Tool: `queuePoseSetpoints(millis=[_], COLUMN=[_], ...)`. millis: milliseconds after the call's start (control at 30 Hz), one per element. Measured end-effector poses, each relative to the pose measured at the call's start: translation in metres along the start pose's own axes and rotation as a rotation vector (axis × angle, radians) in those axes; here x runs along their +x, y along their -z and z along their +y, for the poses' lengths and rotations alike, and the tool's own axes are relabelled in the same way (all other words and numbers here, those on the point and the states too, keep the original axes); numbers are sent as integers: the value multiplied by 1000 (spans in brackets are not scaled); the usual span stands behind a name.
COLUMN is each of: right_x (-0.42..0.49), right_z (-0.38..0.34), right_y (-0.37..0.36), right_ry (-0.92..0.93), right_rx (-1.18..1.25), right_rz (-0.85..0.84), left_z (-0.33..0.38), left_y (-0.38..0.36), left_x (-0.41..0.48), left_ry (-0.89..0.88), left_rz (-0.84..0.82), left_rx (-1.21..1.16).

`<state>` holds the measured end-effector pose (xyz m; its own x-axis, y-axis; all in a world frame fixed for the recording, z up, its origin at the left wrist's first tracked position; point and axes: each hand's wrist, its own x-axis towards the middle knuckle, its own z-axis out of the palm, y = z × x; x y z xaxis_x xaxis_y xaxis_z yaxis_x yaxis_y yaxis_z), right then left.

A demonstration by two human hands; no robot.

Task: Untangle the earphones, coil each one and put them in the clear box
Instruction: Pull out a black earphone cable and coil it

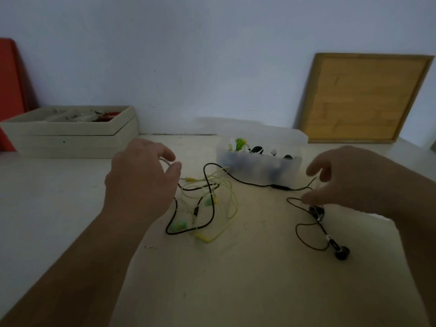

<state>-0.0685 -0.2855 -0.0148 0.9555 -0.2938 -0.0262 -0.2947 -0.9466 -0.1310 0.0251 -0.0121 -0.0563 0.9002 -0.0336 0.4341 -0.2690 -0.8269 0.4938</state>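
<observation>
A yellow-green earphone (224, 199) with green buds lies in a loose tangle at the table's middle. The cable of a black earphone (342, 253) is threaded through it. The black cable runs right past its inline remote (280, 187) to two buds near my right hand. My left hand (141, 182) hovers over the tangle's left side and pinches a pale cable loop between thumb and forefinger. My right hand (342, 180) hangs above the black cable with thumb and fingers apart. The clear box (247, 168) stands behind the tangle and holds several coiled earphones.
A cream divided tray (70, 135) with small items stands at the back left, beside a red object (9, 90). A wooden board (363, 97) leans on the wall at the back right. The white table (236, 279) reaches toward me.
</observation>
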Motion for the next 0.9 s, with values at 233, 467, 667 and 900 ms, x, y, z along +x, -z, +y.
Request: queuePoseSetpoints(millis=[233, 467, 667, 900], right_x=[3, 15, 11, -2], right_z=[-43, -52, -48, -49], right_y=[-30, -59, -46, -22], right_ry=[276, 341, 418, 355], right_rx=[470, 566, 597, 1193], right_rz=[279, 232, 328, 279], left_z=[27, 31, 34, 40], left_y=[-13, -17, -6, -3], left_x=[-14, -19, -19, -23], left_ry=[-143, -184, -382, -345], left_rz=[-200, -222, -161, -272], left_rx=[-46, -108, -313, -429])
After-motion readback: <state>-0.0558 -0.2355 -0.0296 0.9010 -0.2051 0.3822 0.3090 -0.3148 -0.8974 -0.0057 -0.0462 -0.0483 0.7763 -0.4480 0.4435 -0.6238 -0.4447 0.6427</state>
